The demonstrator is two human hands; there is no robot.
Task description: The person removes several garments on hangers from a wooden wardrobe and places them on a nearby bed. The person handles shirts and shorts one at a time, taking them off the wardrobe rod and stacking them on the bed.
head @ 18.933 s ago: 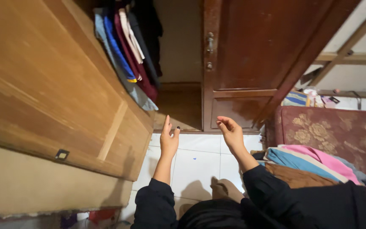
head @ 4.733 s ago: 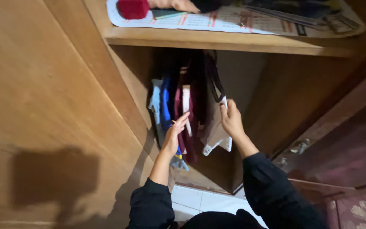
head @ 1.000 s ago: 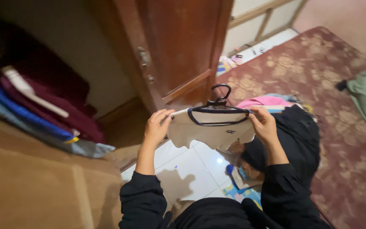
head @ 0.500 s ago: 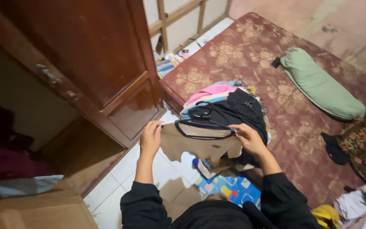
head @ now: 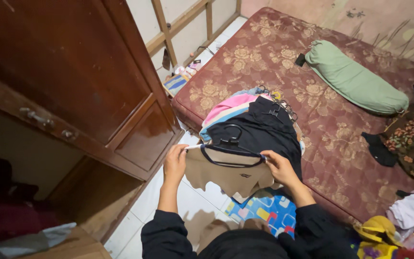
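Left hand [head: 175,164] and right hand [head: 278,167] each grip an end of the black hanger [head: 231,152] with the tan garment [head: 226,176], axis left-right, above clothes pile [head: 250,120] on mattress [head: 341,120] edge

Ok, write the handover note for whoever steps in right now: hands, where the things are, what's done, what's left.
Left hand: grips the left end of the dark hanger.
Right hand: grips its right end.
Beige garment: hangs on that hanger, held over the white tiled floor, in front of the pile of hangered clothes at the mattress edge.
Done: garment is on its hanger, out of the open wooden wardrobe.
Left: it is not yet set down anywhere.
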